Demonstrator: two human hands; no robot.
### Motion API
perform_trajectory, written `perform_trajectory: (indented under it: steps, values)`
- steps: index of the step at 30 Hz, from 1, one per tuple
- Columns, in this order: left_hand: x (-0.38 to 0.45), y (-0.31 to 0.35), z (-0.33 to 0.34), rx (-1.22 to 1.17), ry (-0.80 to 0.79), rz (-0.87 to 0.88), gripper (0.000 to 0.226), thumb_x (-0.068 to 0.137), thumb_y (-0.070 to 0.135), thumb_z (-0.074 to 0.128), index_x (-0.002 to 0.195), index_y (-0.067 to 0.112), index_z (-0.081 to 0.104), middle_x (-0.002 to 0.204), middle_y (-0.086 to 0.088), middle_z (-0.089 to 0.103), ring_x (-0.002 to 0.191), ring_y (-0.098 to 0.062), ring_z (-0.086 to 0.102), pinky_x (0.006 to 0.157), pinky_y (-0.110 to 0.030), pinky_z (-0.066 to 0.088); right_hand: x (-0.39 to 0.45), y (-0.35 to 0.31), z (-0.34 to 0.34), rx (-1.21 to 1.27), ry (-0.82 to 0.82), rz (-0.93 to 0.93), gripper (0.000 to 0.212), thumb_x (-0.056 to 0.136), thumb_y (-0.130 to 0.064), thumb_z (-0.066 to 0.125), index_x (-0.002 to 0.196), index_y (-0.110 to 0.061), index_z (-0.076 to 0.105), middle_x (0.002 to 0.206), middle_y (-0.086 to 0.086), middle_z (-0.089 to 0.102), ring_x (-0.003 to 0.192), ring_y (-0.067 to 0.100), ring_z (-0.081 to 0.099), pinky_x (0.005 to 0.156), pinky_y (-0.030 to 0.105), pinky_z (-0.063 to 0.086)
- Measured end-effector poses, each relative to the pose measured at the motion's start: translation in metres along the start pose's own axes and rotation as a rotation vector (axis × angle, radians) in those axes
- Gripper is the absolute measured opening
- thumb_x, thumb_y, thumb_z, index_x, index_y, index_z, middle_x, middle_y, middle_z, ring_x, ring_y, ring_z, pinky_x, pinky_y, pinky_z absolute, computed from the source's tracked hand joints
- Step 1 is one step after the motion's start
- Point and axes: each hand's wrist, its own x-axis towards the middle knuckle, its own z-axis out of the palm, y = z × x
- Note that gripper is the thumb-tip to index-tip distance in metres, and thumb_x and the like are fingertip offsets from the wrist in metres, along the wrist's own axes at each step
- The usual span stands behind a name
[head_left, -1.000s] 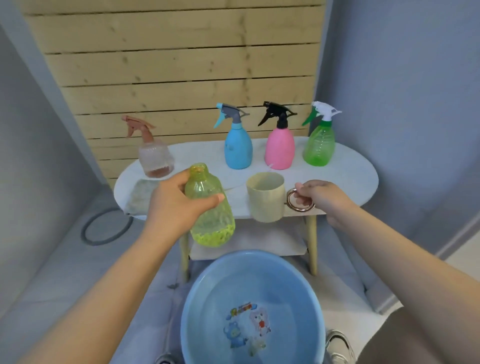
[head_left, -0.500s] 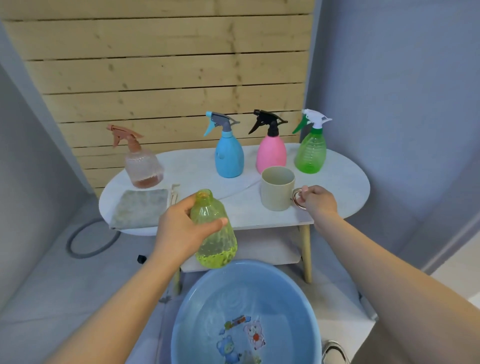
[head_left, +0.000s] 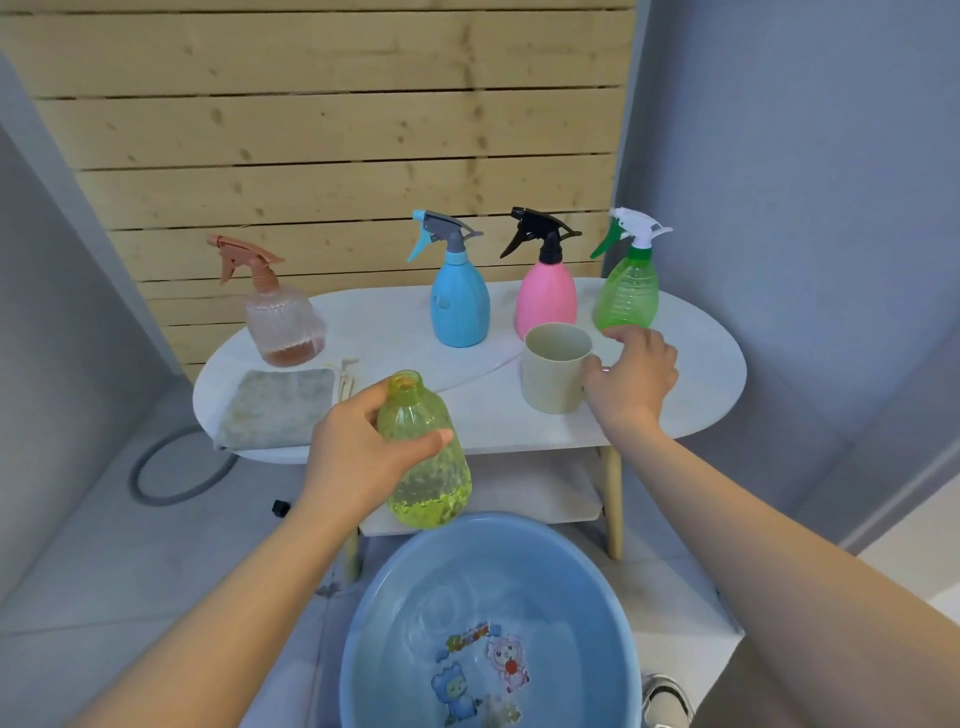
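Pale wooden slats back a white oval table (head_left: 696, 364), and the head view looks down across it to a blue basin (head_left: 410, 566) of water on the floor. Left hand (head_left: 358, 457) first: fingers and thumb wrap the shoulder of the yellow-green bottle (head_left: 426, 467), which is uncapped, upright and hanging in the air just in front of the table edge, above the basin's far rim, with a little liquid in the bottom. Over to the right hand (head_left: 631, 376) — it sits against the handle side of the beige cup (head_left: 553, 374), which stands on the table, but the handle is covered, so I cannot tell whether the fingers clasp it or merely rest there. Behind the cup stand the blue spray bottle (head_left: 460, 306), the pink spray bottle (head_left: 545, 304) and the green spray bottle (head_left: 626, 301). That neck is narrow, so my call is this — keep the bottle upright and steady over the basin so drips land in water, take the cup firmly by its handle, lift it clear of the sprayers, and tip slowly with the lip close to the mouth.
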Motion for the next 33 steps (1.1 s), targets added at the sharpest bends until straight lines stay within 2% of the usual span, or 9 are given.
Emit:
perform_trajectory:
  steps: [2,5,7,9,17,22,28,31,33]
  values:
    - [-0.001,0.0,-0.002,-0.005,-0.005,-0.002,0.047,0.064,0.019,0.086,0.107,0.027,0.068,0.089,0.012,0.073,0.084,-0.002,0.068,0.079,-0.023,0.053,-0.01,-0.014,-0.001,0.152,-0.067,-0.18,0.03,0.078,-0.019,0.057,0.106,-0.014,0.062,0.11,0.002,0.056,0.108,0.022,0.044,0.086,0.026,0.031]
    - [-0.001,-0.001,-0.008,-0.014,0.0,-0.002,0.043,0.064,0.022,0.086,0.102,0.031,0.068,0.089,0.013,0.073,0.086,-0.003,0.068,0.08,-0.025,0.053,-0.031,-0.04,-0.003,0.432,-0.631,-0.255,0.039,0.065,-0.026,0.054,0.103,-0.024,0.062,0.103,-0.004,0.058,0.089,0.009,0.051,0.075,0.017,0.04]
    - [-0.002,-0.002,-0.012,-0.037,0.006,-0.006,0.043,0.063,0.02,0.086,0.099,0.035,0.067,0.089,0.014,0.073,0.086,-0.003,0.068,0.08,-0.025,0.053,-0.046,-0.047,0.004,0.314,-1.069,-0.28,0.063,0.064,-0.031,0.064,0.125,-0.029,0.049,0.118,-0.006,0.053,0.101,0.006,0.052,0.086,0.019,0.044]
    - [-0.002,-0.002,-0.015,-0.069,0.014,-0.005,0.042,0.063,0.017,0.086,0.095,0.037,0.066,0.087,0.013,0.074,0.086,-0.005,0.069,0.079,-0.027,0.054,-0.063,-0.048,0.016,0.237,-1.294,-0.307,0.091,0.064,-0.03,0.079,0.141,-0.029,0.028,0.132,-0.006,0.047,0.117,0.007,0.05,0.1,0.028,0.042]
    - [-0.004,-0.006,-0.024,-0.184,0.067,-0.039,0.066,0.063,0.02,0.087,0.119,0.026,0.053,0.109,0.009,0.067,0.097,0.001,0.063,0.085,-0.021,0.051,-0.082,-0.067,0.048,0.463,-1.143,-0.282,0.081,0.052,-0.033,0.086,0.124,-0.031,0.048,0.118,-0.006,0.061,0.112,0.007,0.056,0.096,0.039,0.049]
    - [0.004,-0.02,-0.03,-0.193,-0.011,-0.045,0.079,0.064,0.009,0.086,0.132,0.019,0.046,0.116,0.001,0.065,0.106,-0.01,0.063,0.094,-0.035,0.052,-0.079,-0.077,0.063,0.54,-1.16,-0.271,0.074,0.057,-0.019,0.087,0.122,-0.025,0.052,0.115,-0.001,0.064,0.106,0.012,0.061,0.093,0.042,0.051]
    - [0.01,-0.034,-0.034,-0.095,0.084,-0.056,0.068,0.054,0.027,0.089,0.112,0.034,0.053,0.106,0.011,0.066,0.1,-0.005,0.063,0.092,-0.037,0.052,-0.052,-0.089,0.075,0.511,-1.467,-0.249,0.062,0.069,0.001,0.062,0.127,-0.019,0.051,0.122,-0.007,0.06,0.117,0.007,0.053,0.094,0.021,0.045]
    - [0.011,-0.039,-0.037,-0.09,0.073,-0.077,0.065,0.05,0.035,0.083,0.106,0.041,0.051,0.107,0.014,0.066,0.102,-0.005,0.062,0.092,-0.038,0.052,-0.034,-0.092,0.093,0.167,-0.926,-0.434,0.058,0.079,0.005,0.049,0.129,-0.024,0.053,0.126,-0.007,0.057,0.119,0.019,0.043,0.089,0.018,0.033]
    - [0.013,-0.043,-0.039,-0.087,0.072,-0.083,0.064,0.05,0.035,0.083,0.105,0.042,0.05,0.106,0.015,0.065,0.101,-0.004,0.062,0.091,-0.037,0.052,-0.033,-0.091,0.114,-0.182,-0.762,-0.554,0.06,0.085,-0.002,0.045,0.137,-0.032,0.043,0.142,-0.009,0.043,0.123,0.023,0.033,0.097,0.027,0.023]
